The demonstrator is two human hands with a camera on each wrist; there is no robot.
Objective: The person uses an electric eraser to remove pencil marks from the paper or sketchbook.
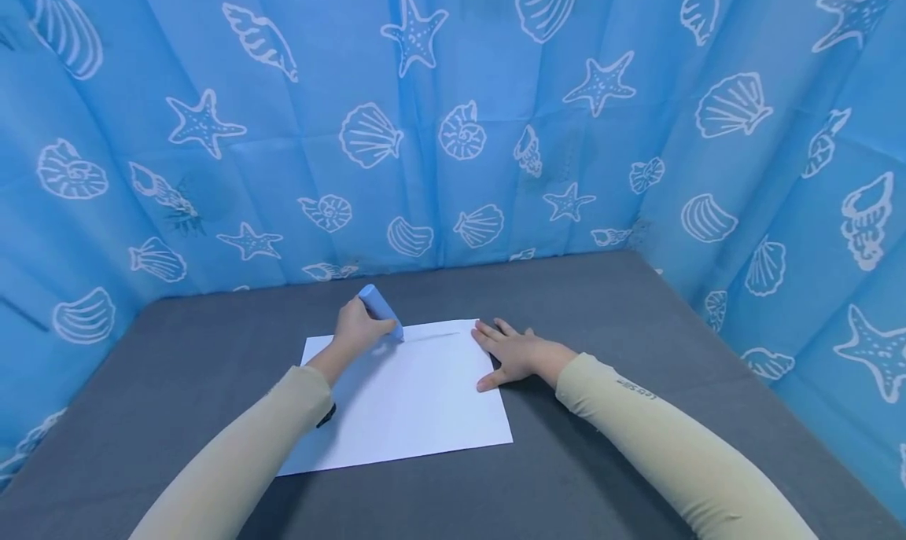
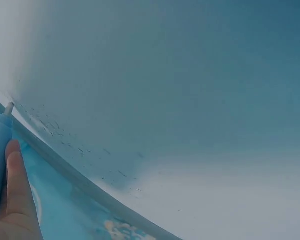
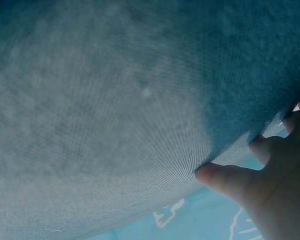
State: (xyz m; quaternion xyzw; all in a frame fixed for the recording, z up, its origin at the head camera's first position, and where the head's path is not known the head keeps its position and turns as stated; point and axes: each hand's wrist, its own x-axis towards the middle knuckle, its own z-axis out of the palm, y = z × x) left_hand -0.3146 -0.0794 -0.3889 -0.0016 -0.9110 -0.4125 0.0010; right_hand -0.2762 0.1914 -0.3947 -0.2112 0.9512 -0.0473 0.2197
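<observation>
In the head view my left hand [image 1: 356,328] grips a thick blue electric eraser [image 1: 378,304], tilted with its tip down at the upper part of a white sheet of paper [image 1: 418,398]. The eraser's narrow grey tip [image 2: 9,108] shows in the left wrist view, with the thumb along the blue body. A faint grey line [image 1: 435,336] runs rightward from near the tip. Dark crumbs [image 2: 85,150] are scattered on the paper. My right hand [image 1: 520,355] lies with fingers spread over the sheet's right edge, thumb and fingertips on the paper.
The paper lies on a dark grey tabletop [image 1: 609,304]. Behind and to the right hangs a blue curtain [image 1: 453,76] with white shells and starfish. Long beige sleeves cover both arms, and a black band shows under the left sleeve's cuff.
</observation>
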